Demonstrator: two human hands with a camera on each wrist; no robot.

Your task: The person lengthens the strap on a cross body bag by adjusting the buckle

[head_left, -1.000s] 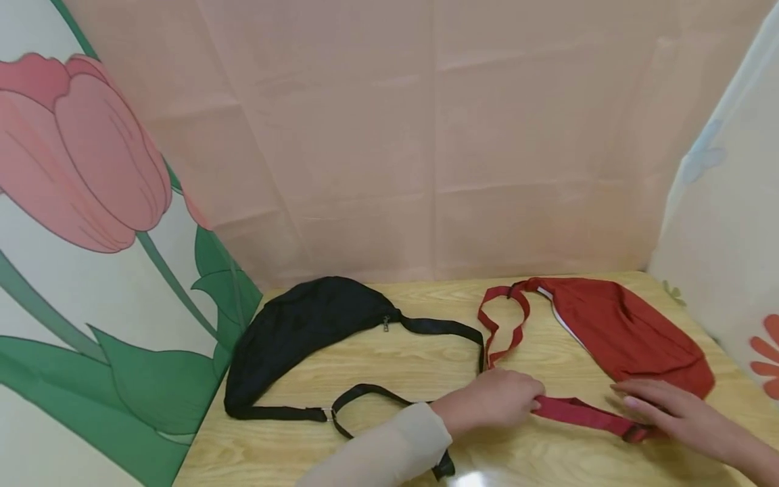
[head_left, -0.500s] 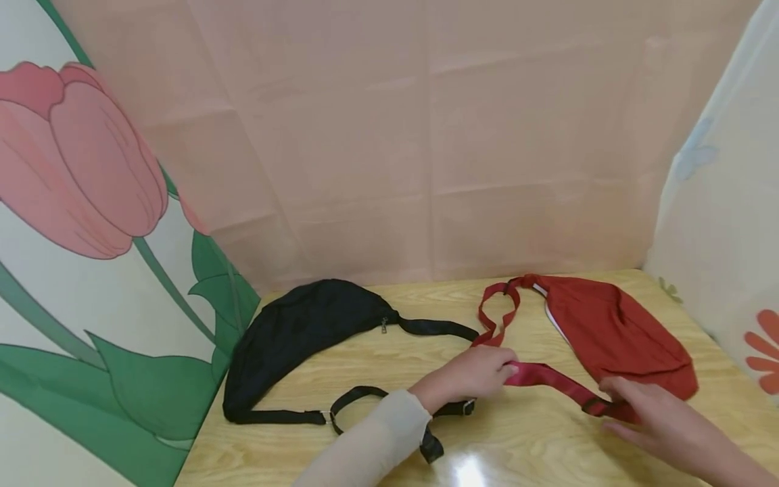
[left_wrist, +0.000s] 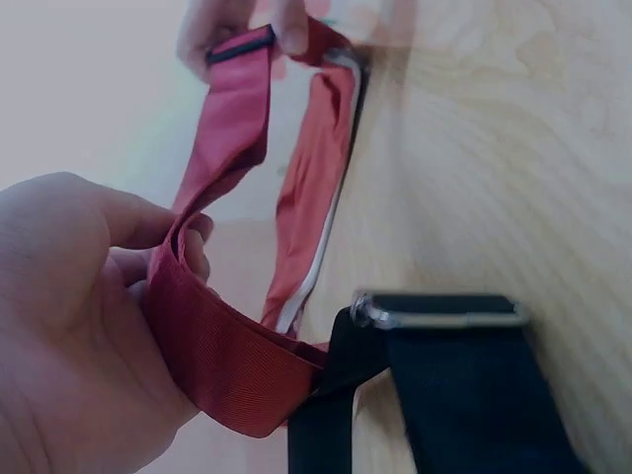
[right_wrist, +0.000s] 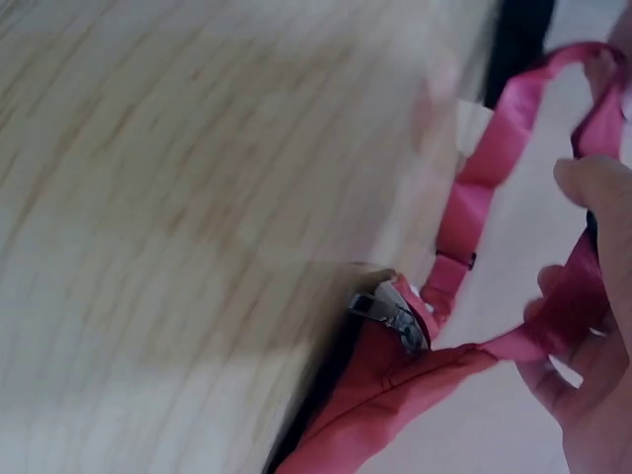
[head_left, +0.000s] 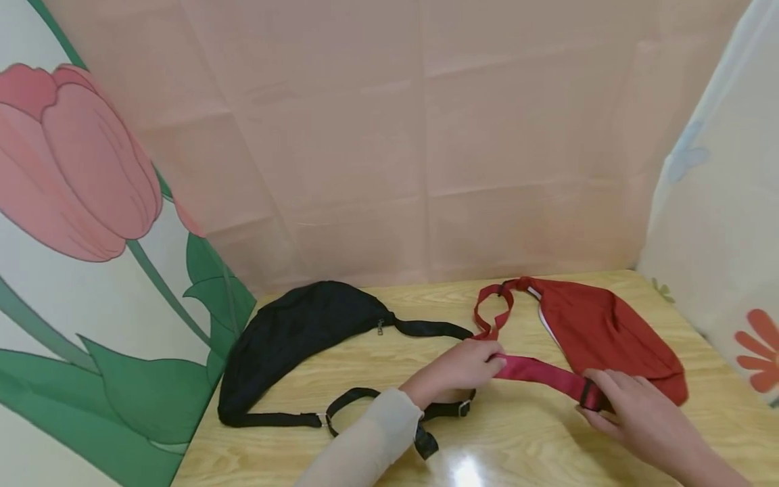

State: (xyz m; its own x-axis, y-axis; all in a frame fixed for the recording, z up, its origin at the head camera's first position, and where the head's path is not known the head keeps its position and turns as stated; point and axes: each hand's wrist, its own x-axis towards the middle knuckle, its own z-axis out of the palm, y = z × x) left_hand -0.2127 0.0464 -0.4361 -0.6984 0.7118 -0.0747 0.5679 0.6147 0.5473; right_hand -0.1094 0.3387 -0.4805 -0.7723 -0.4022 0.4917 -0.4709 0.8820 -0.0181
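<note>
So the right hand (head_left: 635,409), lying loose by the red strap (head_left: 538,370) a second ago, now pinches it right by the slider (head_left: 587,393), while the left hand (head_left: 468,364) still grips it further left. That means the stretch between them is held up off the table (head_left: 523,439); the red bag (head_left: 608,331) just lies near the back right corner, black bag (head_left: 304,338) toward the back left.
</note>
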